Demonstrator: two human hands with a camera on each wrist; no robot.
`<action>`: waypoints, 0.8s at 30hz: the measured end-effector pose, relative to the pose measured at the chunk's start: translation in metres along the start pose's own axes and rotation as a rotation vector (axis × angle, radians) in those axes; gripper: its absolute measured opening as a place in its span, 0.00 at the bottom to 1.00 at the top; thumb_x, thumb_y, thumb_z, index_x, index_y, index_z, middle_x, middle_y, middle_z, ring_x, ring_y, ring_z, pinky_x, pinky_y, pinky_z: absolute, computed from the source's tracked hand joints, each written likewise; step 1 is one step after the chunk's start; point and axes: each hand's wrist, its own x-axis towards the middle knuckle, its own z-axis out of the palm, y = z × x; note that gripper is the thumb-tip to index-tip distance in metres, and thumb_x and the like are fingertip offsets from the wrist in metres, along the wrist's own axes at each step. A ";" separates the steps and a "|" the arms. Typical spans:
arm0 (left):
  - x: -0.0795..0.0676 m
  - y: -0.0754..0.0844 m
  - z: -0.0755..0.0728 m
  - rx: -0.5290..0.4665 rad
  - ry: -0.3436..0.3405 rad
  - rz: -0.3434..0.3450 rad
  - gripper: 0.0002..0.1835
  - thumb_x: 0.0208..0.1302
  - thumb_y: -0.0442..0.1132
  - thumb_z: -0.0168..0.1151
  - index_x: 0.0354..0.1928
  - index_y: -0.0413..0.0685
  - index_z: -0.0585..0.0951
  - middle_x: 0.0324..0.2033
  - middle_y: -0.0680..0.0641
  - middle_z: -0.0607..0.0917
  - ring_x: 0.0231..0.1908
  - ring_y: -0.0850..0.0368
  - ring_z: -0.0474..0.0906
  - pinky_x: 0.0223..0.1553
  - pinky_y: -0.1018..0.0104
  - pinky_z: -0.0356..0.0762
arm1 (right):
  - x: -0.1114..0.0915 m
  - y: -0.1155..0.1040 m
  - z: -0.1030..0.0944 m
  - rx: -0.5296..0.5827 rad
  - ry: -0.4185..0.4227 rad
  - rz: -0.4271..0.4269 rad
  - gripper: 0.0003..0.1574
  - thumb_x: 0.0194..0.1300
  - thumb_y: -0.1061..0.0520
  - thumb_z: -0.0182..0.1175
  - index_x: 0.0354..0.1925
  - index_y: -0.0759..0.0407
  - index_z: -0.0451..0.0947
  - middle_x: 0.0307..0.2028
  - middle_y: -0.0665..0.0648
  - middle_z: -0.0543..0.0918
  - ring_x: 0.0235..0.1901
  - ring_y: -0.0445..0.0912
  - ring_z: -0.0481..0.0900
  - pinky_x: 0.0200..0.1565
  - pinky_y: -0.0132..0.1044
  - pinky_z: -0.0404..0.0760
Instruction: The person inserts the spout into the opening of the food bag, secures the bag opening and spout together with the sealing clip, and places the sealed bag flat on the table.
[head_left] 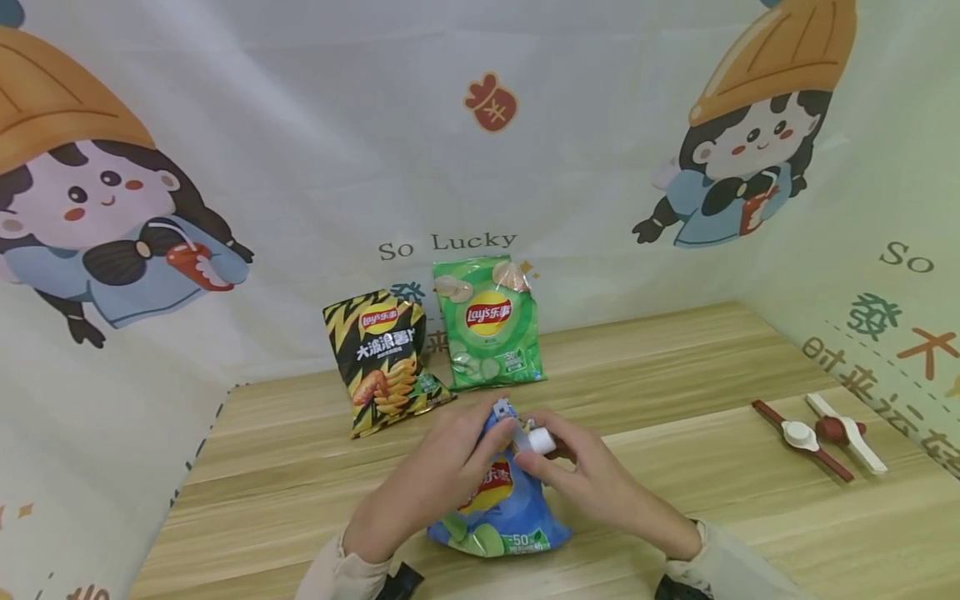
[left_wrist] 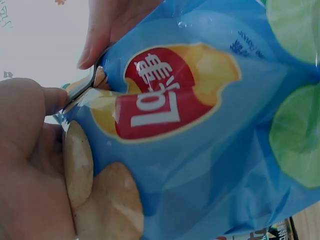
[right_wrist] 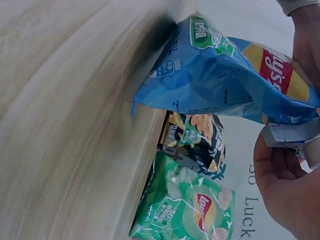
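Note:
A blue Lay's chip bag [head_left: 536, 504] stands on the table with its top edge gathered upward. My left hand [head_left: 442, 462] grips the bag near its top left, the thumb lying over the front. At the top right, my right hand [head_left: 592, 477] pinches a bag clip with a round white knob [head_left: 541, 441] between thumb and fingers. In the right wrist view the clip's grey bar [right_wrist: 292, 134] lies along the bag's upper edge. The left wrist view shows the bag's front [left_wrist: 200, 145] up close, creased by the fingers.
Behind the bag, a black-and-yellow chip bag [head_left: 386, 367] and a green chip bag [head_left: 491, 329] lean near the printed backdrop [head_left: 337, 167]. Two more clips lie at the right: a dark red one with a white knob [head_left: 799, 435] and a white one with a dark red knob [head_left: 862, 446].

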 end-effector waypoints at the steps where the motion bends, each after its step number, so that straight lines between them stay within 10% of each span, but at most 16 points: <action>1: 0.000 0.000 0.001 -0.006 0.000 -0.007 0.20 0.80 0.55 0.39 0.50 0.51 0.76 0.30 0.57 0.77 0.30 0.64 0.75 0.33 0.68 0.77 | 0.000 0.000 0.000 0.003 0.001 -0.005 0.16 0.73 0.60 0.57 0.58 0.55 0.75 0.43 0.52 0.83 0.40 0.42 0.81 0.42 0.38 0.83; 10: 0.002 0.003 0.006 0.067 -0.037 0.009 0.27 0.81 0.54 0.36 0.26 0.50 0.74 0.19 0.56 0.67 0.19 0.65 0.63 0.22 0.71 0.64 | -0.001 -0.001 0.000 0.024 0.003 -0.021 0.17 0.73 0.62 0.57 0.58 0.54 0.74 0.46 0.54 0.82 0.41 0.42 0.80 0.41 0.38 0.83; 18: -0.001 0.005 0.006 -0.046 0.120 -0.025 0.18 0.77 0.57 0.45 0.53 0.57 0.76 0.34 0.59 0.78 0.33 0.64 0.75 0.36 0.66 0.77 | -0.002 -0.003 -0.001 0.026 0.004 -0.020 0.17 0.74 0.62 0.56 0.58 0.53 0.74 0.44 0.54 0.82 0.40 0.43 0.81 0.41 0.39 0.83; 24: -0.001 0.003 0.003 -0.098 0.186 0.105 0.06 0.75 0.44 0.56 0.42 0.52 0.80 0.31 0.58 0.77 0.31 0.63 0.73 0.33 0.67 0.75 | -0.002 -0.003 0.000 0.043 -0.022 -0.024 0.18 0.73 0.62 0.56 0.59 0.54 0.74 0.41 0.54 0.81 0.37 0.42 0.80 0.35 0.38 0.83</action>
